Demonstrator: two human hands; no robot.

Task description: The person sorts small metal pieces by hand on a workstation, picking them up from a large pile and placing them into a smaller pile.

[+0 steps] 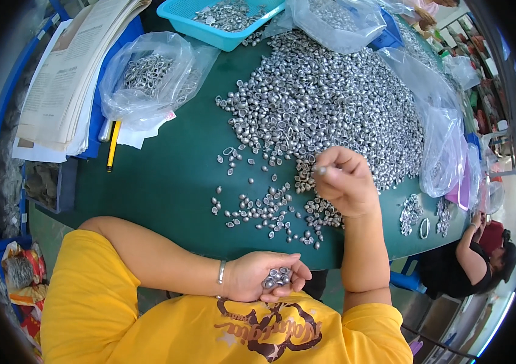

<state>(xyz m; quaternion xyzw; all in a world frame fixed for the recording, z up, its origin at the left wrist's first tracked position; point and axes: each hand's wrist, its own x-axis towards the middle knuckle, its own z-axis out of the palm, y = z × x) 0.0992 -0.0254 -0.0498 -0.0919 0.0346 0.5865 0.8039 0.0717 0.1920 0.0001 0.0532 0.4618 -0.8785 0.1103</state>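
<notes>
My left hand (250, 276) lies palm up close to my body, cupped round a small handful of silver metal pieces (277, 278). My right hand (350, 185) is raised over the near edge of a large pile of small silver oval metal pieces (324, 103). Its thumb and forefinger pinch one small silver piece (322, 171); the other fingers are curled in. Between my hands and the pile, a loose scatter of the same pieces (273, 203) lies on the green tabletop (155, 188).
At the back stand a light blue basket (227, 41) and a clear bag (337, 30) of metal parts. To the left are another bag (148, 76), stacked newspapers (70, 79) and a yellow pen (113, 145). Small clusters (411, 213) and a ring (424, 228) lie right. A person (470, 261) sits beyond.
</notes>
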